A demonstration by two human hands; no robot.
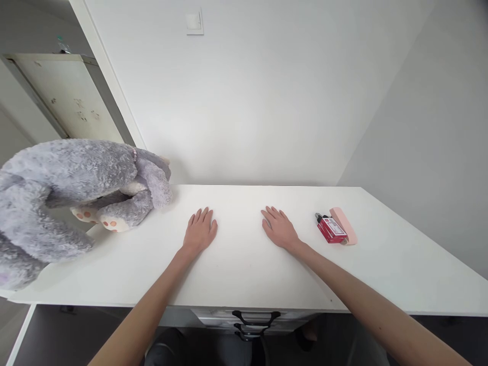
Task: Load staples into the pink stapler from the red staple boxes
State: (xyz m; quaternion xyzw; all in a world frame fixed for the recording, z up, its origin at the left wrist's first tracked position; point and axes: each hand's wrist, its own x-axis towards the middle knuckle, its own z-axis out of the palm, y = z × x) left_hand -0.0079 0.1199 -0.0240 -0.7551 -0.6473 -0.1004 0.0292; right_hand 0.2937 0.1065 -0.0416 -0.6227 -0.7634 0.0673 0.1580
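Both of my hands rest palm down on a white tabletop (236, 274), a little apart from each other. My left hand (199, 229) lies flat with its fingers extended and holds nothing. Flat on the right side of the middle is my right hand (279, 227), fingers stretched out, also holding nothing. To the right of it sit a small red and white box (332, 230), a pink elongated case (344, 225) and a dark item (319, 217) partly hidden behind the box. Left of my left hand is a large grey plush toy (129, 208) with pale foot pads.
A white wall (244, 101) with a light switch (194, 21) rises behind the table; a grey wall (430, 152) borders its right side. Below the front edge are drawers with black handles (256, 320). A worn cabinet (64, 96) stands beyond the opening at the left.
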